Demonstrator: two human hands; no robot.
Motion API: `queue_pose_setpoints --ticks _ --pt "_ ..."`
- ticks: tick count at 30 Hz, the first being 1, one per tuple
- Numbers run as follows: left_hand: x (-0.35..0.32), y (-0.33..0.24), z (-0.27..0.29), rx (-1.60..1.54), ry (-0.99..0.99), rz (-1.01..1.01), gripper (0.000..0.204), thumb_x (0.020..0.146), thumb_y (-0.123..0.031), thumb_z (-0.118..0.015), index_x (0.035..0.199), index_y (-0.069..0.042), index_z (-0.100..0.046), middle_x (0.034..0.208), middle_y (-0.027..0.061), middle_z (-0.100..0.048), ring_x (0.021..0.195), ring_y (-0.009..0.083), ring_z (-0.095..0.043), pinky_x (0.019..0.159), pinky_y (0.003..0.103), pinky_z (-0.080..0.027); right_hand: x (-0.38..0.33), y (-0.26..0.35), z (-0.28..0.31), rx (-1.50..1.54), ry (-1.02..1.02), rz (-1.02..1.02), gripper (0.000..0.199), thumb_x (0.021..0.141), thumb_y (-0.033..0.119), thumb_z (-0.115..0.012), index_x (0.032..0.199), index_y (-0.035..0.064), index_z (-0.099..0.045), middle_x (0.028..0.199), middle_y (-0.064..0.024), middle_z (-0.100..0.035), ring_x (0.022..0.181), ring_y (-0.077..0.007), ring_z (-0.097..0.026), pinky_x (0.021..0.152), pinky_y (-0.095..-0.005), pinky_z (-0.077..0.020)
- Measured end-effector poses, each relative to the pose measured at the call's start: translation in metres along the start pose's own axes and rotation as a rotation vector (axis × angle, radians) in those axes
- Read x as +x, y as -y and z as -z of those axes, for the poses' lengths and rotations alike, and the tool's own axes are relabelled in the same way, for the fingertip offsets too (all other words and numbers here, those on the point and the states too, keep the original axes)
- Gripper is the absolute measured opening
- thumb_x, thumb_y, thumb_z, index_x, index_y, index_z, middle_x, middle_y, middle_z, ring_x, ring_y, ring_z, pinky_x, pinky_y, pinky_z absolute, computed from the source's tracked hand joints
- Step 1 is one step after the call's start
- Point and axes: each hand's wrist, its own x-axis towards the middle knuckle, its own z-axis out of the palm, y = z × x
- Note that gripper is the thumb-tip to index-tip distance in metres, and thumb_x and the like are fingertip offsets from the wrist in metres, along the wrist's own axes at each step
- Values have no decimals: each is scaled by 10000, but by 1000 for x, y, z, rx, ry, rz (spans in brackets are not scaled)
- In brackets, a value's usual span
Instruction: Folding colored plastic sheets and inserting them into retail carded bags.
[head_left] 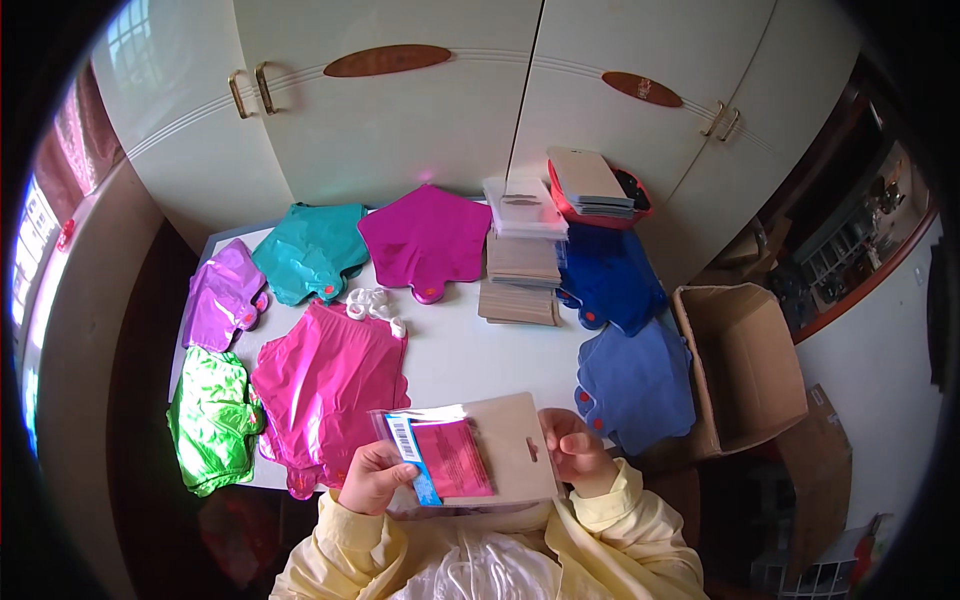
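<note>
In front of my body I hold a flat package: a beige backing card (515, 430) with a hang hole and a folded pink foil balloon (450, 458) in a clear sleeve. A blue-and-white label strip (415, 462) runs along its left side. My left hand (375, 478) pinches the package by that side, thumb on the front. My right hand (580, 450) is at the card's right edge, fingers curled against it; its exact grip is partly hidden. Left of the package lies a large flat pink foil balloon (328, 385).
On the white table (480, 355) lie flat foil balloons: green (212, 425), lilac (222, 295), teal (312, 250), magenta (428, 240) and blue (635, 385). Stacks of cards (522, 270), a white ribbon bundle (372, 305) and a red basket (600, 218) are there too. A cardboard box (745, 365) stands right.
</note>
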Motion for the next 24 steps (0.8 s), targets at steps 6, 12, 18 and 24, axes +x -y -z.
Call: queue_pose_setpoints --ticks 6,12,18,24 --pt "0 1 -7 -4 -127 -116 112 785 -36 -711 787 -32 -598 789 68 -662 643 127 -623 540 232 -506 8 8 -14 -402 -337 156 362 793 156 -698 1069 63 -481 877 -2 -512 740 -74 -519 672 -200 -415" --pt "10 18 -20 350 -294 -187 153 789 -35 -711 778 -14 -560 668 31 -612 560 91 -574 501 222 -479 12 4 -3 -859 -461 154 340 873 -16 -570 1178 38 -430 871 -25 -599 701 -41 -514 627 -182 -416" --pt "13 10 -42 1429 -462 -547 391 668 -57 -745 1035 -58 -609 1133 148 -558 924 234 -605 704 346 -495 32 22 51 -1276 -539 -33 426 842 47 -608 1224 73 -421 754 -49 -610 630 -82 -528 572 -236 -415" --pt "26 7 -29 1815 8 -698 272 760 -139 -654 1032 -128 -658 1103 57 -617 1089 245 -568 956 446 -415 58 20 33 -2100 -396 415 287 784 29 -630 1068 61 -606 870 -107 -647 831 -252 -615 721 -328 -490"
